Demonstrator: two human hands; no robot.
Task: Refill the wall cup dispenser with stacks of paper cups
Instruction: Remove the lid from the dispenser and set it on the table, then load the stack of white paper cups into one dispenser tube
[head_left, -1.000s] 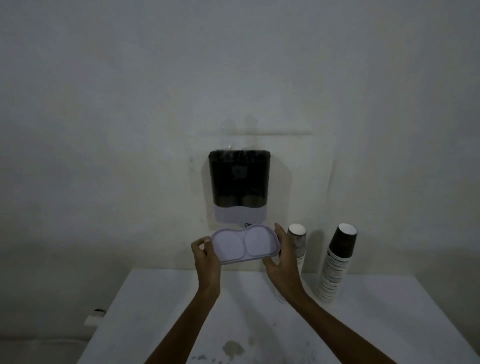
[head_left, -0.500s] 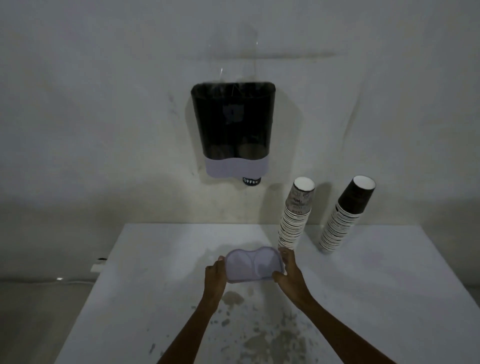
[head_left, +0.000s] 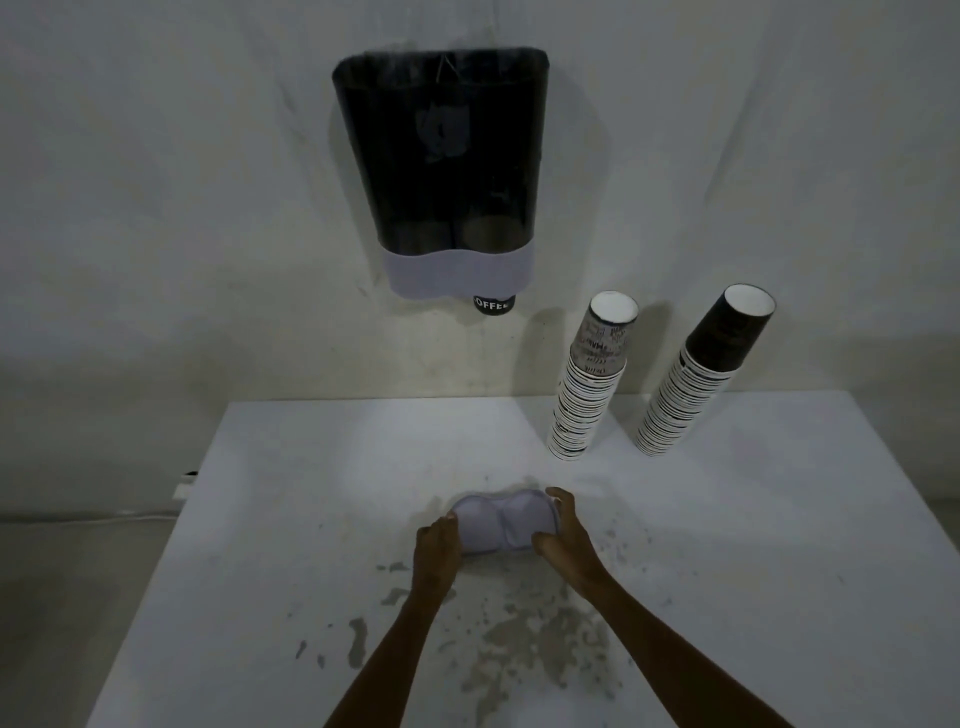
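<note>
The dark, see-through cup dispenser (head_left: 441, 156) hangs on the wall with its top uncovered; a black cup bottom (head_left: 492, 305) pokes out under its pale base band. Its pale double-domed lid (head_left: 503, 522) rests low on the white table (head_left: 311, 519), held at both ends. My left hand (head_left: 437, 545) grips the lid's left end and my right hand (head_left: 566, 538) grips its right end. Two leaning stacks of paper cups stand at the back right: a patterned stack (head_left: 589, 384) and a black-topped stack (head_left: 698, 374).
The table's paint is chipped in patches (head_left: 530, 639) just in front of my hands. A white socket strip (head_left: 186, 483) with a cable lies on the floor left of the table. The wall runs right behind the table.
Both hands carried the lid down from in front of the dispenser to the tabletop. The view has moved closer and tilted down.
</note>
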